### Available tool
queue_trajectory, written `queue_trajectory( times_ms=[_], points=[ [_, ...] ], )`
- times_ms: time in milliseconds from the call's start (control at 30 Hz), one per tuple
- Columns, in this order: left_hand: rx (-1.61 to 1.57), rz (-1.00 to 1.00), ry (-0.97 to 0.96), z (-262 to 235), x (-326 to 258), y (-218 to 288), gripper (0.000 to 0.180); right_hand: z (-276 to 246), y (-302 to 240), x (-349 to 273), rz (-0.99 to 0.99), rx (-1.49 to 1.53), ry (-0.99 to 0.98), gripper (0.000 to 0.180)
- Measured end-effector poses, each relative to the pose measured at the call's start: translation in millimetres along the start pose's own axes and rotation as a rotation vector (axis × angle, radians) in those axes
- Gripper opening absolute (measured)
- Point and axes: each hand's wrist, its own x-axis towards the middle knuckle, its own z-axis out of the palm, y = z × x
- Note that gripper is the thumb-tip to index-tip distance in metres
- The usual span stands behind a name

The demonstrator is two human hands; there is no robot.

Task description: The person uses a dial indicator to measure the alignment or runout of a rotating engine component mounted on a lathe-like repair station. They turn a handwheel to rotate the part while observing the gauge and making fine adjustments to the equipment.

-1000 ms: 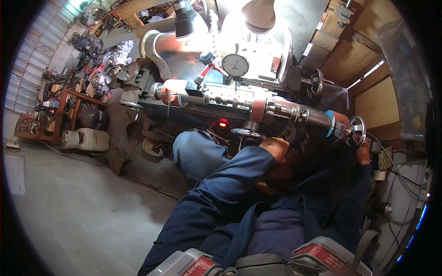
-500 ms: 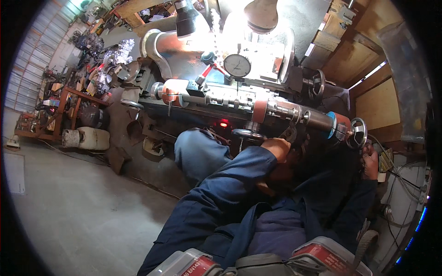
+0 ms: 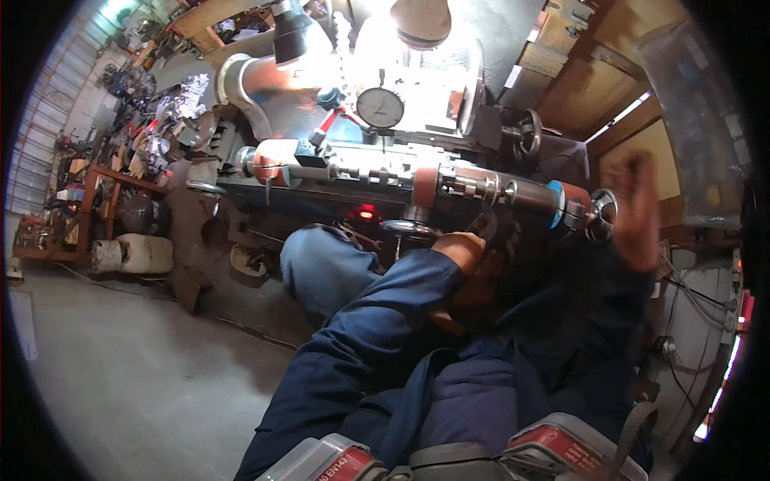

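**Two hands close to a big metal lathe**

The person sits facing a long grey metal lathe (image 3: 377,172). The left hand (image 3: 459,248) is low at the front of the lathe, just under a small round silver handwheel (image 3: 409,228). Its fingers curl in, but I cannot tell if they grip the wheel or only rest by it. The right hand (image 3: 638,212) is up in the air at the right end of the lathe, close to a second round silver handwheel (image 3: 601,210). It looks blurry and spread wide, and it holds nothing.

What could go wrong? The dark blue sleeves (image 3: 377,337) are loose and hang very near the lathe's long shaft with the red and blue rings (image 3: 497,188). If that shaft turns, I think cloth could get caught and pull an arm in. The raised hand could also bump the wheel beside it. A little red light (image 3: 366,213) glows on the front of the lathe, so the machine may have power.

Above the lathe sits a round white dial gauge (image 3: 379,107), under a very bright lamp (image 3: 421,20). Left of the lathe is a wooden rack (image 3: 96,200) piled with metal parts and a white tub (image 3: 132,252). Below the lathe lies a grey concrete floor (image 3: 136,385). Right of the lathe, wires (image 3: 690,297) hang down a wall.
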Motion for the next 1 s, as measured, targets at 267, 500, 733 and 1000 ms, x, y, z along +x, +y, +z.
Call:
queue_trajectory(
  times_ms=[267, 500, 733, 1000],
  points=[
    [0.017, 0.067, 0.025, -1, -3, 0, 0.048, 134, -16, 61, -0.267, 0.214, -0.402, 0.006],
    [-0.013, 0.067, 0.035, -5, -10, -2, 0.044, 162, -11, 63, -0.212, 0.253, -0.522, 0.007],
    [-0.051, 0.065, 0.089, -7, -14, 0, 0.039, 166, -7, 64, -0.158, 0.387, -0.586, 0.009],
    [-0.070, 0.061, 0.074, -10, -12, 6, 0.033, 164, 0, 69, -0.155, 0.332, -0.641, 0.009]
  ],
)
